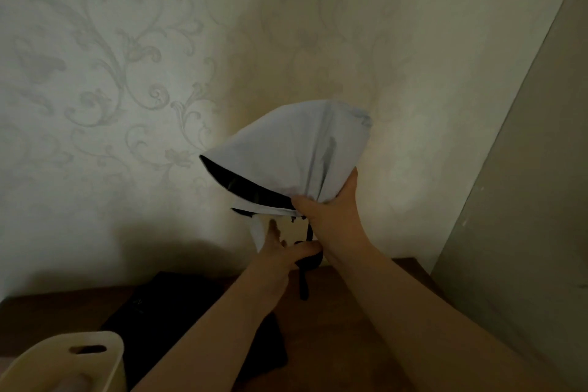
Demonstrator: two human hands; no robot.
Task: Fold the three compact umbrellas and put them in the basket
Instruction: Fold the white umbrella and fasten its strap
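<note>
Pale-blue fabric of a black-lined compact umbrella (286,153) was held aloft before the wall, its long axis rising up-right. The right hand (331,207) gripped the gathered canopy; the left hand (286,251) pinched the black handle. The cream plastic basket (105,356) seemingly held nothing, so folding looked early.

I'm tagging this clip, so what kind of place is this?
Probably a room in a home: floral wallpaper, a wooden table against the wall, and a cream basket on it.
</note>
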